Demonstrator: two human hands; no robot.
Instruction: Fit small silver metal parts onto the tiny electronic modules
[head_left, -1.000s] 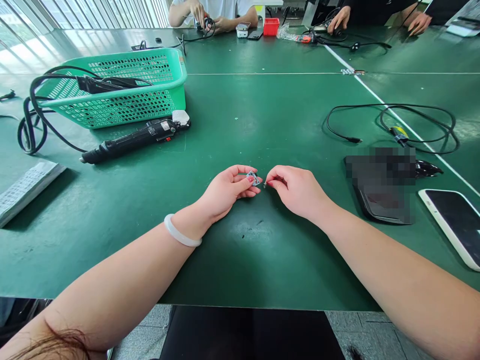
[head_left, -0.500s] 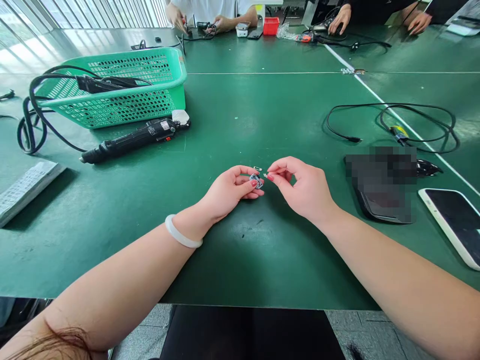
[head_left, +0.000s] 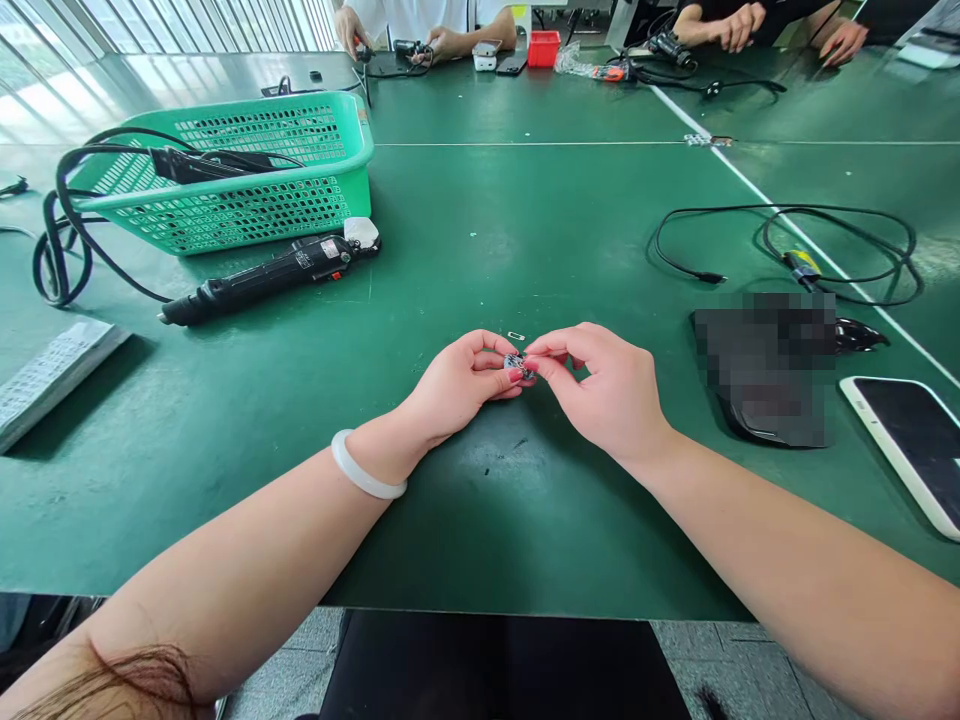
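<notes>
Between the thumb and fingers of my left hand (head_left: pixel 469 375) is a small silvery and dark metal part (head_left: pixel 514 363), its exact kind too small to make out. My right hand (head_left: pixel 600 390) is closed in a pinch, thumb and forefinger touching the right side of that part. Whatever tiny piece sits in the right pinch is hidden by the fingertips. A small pale rectangular piece (head_left: pixel 515 336) lies on the green table (head_left: pixel 465 270) just beyond my fingers.
At left stand a green basket (head_left: pixel 247 215) with cables, a black electric screwdriver (head_left: pixel 262 280) and a grey-white block (head_left: pixel 56 375). Right are a coiled cable (head_left: pixel 832 210), a dark blurred-out object (head_left: pixel 765 390) and a phone (head_left: pixel 911 450). Two people's hands work at the far side.
My right hand has moved left and slightly down, closing the gap to the metal part. The small bright piece seen in its fingertips is now hidden. One co-worker's hand has lifted off a device.
</notes>
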